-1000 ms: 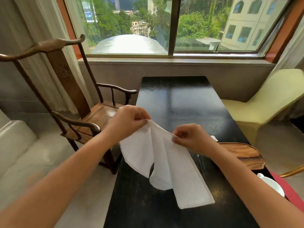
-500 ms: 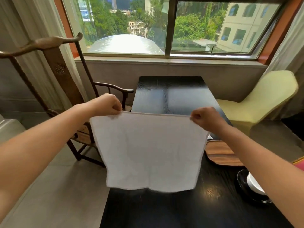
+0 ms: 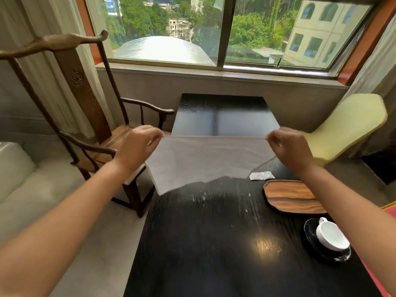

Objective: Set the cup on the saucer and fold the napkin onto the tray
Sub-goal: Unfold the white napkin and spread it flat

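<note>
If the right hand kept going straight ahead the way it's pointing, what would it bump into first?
The right hand, pinching a corner of the napkin, points along the black table toward the window. Nothing stands on the far tabletop, so the way looks free up to the wall below the sill, though depth is uncertain.

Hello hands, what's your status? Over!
Both hands, left and right, pinch the napkin spread above table. Cup on saucer. Tray bare.

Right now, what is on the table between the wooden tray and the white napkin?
In the head view, two small white packets lie on the black table between the wooden tray and the napkin.
</note>
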